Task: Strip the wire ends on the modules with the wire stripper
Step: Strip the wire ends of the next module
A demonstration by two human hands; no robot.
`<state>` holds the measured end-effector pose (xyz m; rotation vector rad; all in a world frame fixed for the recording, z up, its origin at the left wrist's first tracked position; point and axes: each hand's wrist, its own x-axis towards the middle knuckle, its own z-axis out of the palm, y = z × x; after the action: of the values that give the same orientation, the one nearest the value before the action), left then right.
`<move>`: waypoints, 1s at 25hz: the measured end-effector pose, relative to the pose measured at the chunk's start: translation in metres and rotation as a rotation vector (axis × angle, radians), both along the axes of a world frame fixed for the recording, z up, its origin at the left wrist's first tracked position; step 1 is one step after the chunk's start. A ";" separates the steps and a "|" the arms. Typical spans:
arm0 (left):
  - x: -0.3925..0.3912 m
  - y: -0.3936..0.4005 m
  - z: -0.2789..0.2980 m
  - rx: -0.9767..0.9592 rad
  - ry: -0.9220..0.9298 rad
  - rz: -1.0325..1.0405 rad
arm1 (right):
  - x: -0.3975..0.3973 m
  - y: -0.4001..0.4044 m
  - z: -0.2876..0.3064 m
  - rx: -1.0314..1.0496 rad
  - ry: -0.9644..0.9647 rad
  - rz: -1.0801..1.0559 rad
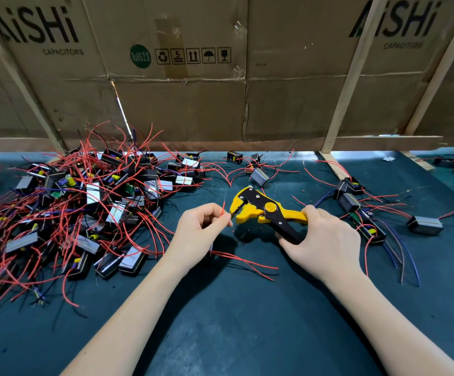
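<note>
Left hand (pixel 203 229) is pinching one thin red wire end (pixel 223 210) beside the open-jawed yellow-and-black wire stripper (pixel 264 210), which the right hand (pixel 320 234) is gripping above the dark green desk (pixel 220 321); uncounted black box modules (pixel 85 202) are lying heaped left.

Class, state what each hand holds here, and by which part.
Left hand pinches a red wire near its end; right hand grips the yellow wire stripper by its handles.

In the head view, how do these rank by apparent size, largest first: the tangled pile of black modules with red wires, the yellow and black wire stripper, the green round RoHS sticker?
1. Tangled pile of black modules with red wires
2. Yellow and black wire stripper
3. Green round RoHS sticker

The sticker sits farther from the camera, so its true size is unsure.
</note>
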<state>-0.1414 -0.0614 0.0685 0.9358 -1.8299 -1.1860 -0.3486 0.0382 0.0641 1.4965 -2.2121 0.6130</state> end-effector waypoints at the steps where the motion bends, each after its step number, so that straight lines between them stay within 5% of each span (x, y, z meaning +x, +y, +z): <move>1: 0.000 0.000 0.000 -0.002 -0.013 0.004 | 0.000 0.000 0.000 -0.008 -0.010 -0.002; 25: 0.000 0.003 0.001 -0.043 -0.039 -0.005 | -0.003 0.002 0.005 0.059 -0.024 -0.023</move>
<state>-0.1411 -0.0586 0.0700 0.9364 -1.8818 -1.1337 -0.3513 0.0400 0.0692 1.4980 -2.2806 0.5659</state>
